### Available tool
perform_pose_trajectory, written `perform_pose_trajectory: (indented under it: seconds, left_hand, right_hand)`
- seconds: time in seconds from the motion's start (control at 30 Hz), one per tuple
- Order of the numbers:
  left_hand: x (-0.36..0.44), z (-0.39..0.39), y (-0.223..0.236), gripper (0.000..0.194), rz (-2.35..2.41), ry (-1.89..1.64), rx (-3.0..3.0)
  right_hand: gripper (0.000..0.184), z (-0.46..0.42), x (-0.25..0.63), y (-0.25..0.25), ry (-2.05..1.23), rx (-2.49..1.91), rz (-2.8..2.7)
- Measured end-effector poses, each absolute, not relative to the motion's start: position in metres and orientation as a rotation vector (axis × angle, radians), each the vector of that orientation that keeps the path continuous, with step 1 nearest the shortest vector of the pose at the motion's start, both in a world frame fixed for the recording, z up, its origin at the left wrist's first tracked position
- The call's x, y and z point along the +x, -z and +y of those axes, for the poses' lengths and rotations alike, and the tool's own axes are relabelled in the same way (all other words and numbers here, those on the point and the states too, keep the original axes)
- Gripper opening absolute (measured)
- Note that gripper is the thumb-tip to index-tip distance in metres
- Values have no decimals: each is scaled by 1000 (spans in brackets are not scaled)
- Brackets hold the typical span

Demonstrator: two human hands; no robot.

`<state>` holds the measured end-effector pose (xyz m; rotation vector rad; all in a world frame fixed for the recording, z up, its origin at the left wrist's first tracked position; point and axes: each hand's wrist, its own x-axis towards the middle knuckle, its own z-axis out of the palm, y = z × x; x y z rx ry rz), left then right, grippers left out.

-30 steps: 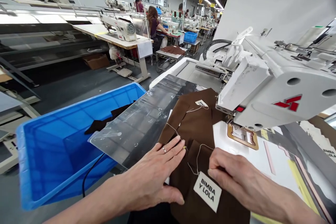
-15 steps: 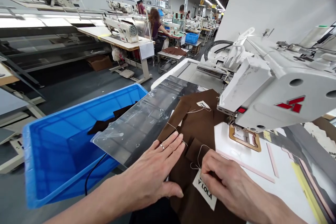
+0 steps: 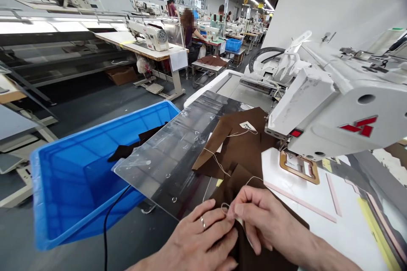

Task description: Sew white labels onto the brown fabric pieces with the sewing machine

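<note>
Bare hands at a sewing station, seen from head height. The right hand [image 3: 265,220] was closed, pinching a white thread [image 3: 218,163] close to a small loop. The left hand [image 3: 199,239], wearing a ring, was half closed just beside it, though its grip could not be made out. Brown cloth [image 3: 237,148] lay partly on a clear plastic sheet [image 3: 165,156] and partly on a white work surface [image 3: 299,203], near the head of a sewing machine [image 3: 333,114]. A paper tag [image 3: 248,126] was tied to the thread. Risks: a hard pull could have snapped the thread or torn the tag away; the cloth could have slid along the slick plastic toward a blue bin [image 3: 95,216] or snagged on a brown frame [image 3: 282,165] under the machine
</note>
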<state>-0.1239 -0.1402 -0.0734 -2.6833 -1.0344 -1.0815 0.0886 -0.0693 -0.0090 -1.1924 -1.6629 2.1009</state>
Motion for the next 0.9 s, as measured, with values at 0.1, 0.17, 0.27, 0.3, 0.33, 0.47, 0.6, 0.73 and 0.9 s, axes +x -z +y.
perform_pose_trajectory:
  seconds: [0.1, 0.17, 0.27, 0.3, 0.33, 0.47, 0.6, 0.73, 0.9]
  left_hand:
    - [-126, -141, 67, 27, -1032, 1053, -2663]
    - [-128, -143, 54, 26, -1065, 915, -2718]
    - [-132, -145, 36, 28, -1096, 738, -2807]
    - [-134, -146, 33, 28, -1093, 743, -2809]
    - [-134, -146, 31, 28, -1097, 748, -2809]
    - [-133, -145, 35, 28, -1101, 705, -2846]
    - [-130, -148, 44, 26, -1103, 782, -2796]
    - [-131, -150, 47, 29, -1093, 791, -2765]
    - [-126, -145, 57, 37, -1057, 863, -2758]
  right_hand:
    - [20, -64, 92, 1, -2009, -1189, -1834]
    - [24, -59, 102, -11, -1803, -1267, -1984]
    - [29, -51, 130, -28, -1564, -1443, -2126]
    - [31, -48, 142, -32, -1502, -1478, -2143]
    - [33, -47, 155, -36, -1431, -1503, -2134]
    - [42, -52, 193, -43, -1098, -1667, -1958]
    - [38, -74, 174, -35, -993, -1489, -2297]
    - [18, -82, 130, -21, -871, -1258, -2531]
    - [15, -73, 112, -3, -539, -1035, -2834]
